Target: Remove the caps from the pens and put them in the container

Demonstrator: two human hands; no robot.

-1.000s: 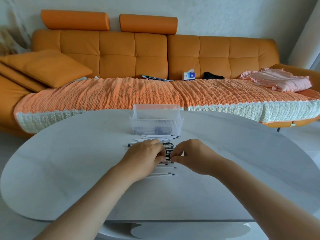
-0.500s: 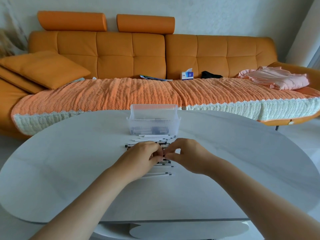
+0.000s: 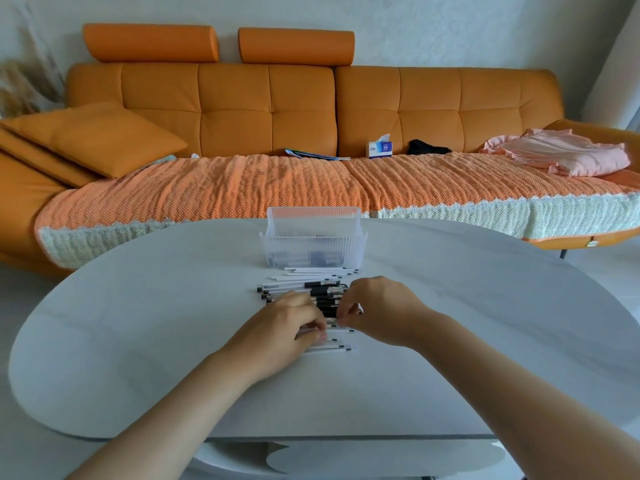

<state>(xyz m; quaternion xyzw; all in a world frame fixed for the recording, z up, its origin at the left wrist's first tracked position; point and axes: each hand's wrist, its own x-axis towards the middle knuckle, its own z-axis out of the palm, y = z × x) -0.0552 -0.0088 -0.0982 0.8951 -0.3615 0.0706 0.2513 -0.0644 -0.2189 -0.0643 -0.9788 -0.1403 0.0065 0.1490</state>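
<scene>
A row of white pens (image 3: 304,289) with black caps lies on the white table (image 3: 138,323), in front of a clear ribbed plastic container (image 3: 313,249) with dark items inside. My left hand (image 3: 287,327) and my right hand (image 3: 377,310) meet over the near end of the row. Both have curled fingers pinching one pen (image 3: 334,325) between them, the left at its barrel, the right at its capped end. More pens (image 3: 329,348) stick out under my left hand. The pinched pen is mostly hidden by my fingers.
An orange sofa (image 3: 311,109) with a woven throw stands right behind the table. On it lie a cushion (image 3: 97,136), a tissue box (image 3: 380,147), a dark item and pink cloth (image 3: 561,155). The table's near edge runs just below my forearms.
Both hands have stayed over the pen row with only small finger shifts. The view has shifted slightly.
</scene>
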